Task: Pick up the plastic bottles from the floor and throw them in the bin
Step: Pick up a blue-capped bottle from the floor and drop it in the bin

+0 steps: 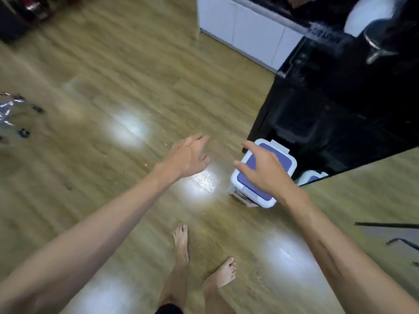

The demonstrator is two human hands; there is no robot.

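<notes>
A small white bin point(288, 160) with a purple lid stands on the wooden floor beside a glossy black cabinet. Its lid is down. My right hand point(263, 173) hovers over the lid with fingers spread and nothing in it. My left hand point(190, 158) reaches out over the floor just left of the bin, fingers apart and empty. At the far left edge lies a blurred pile of clear, crumpled plastic point(9, 112) with small dark caps around it; I cannot tell its pieces apart.
The black cabinet point(340, 109) fills the right side, with white cupboards point(238, 30) behind it. My bare feet point(204, 257) stand on the floor below the hands. Dark thin bars point(390, 225) poke in at the right edge. Bright light patches glare on the floor.
</notes>
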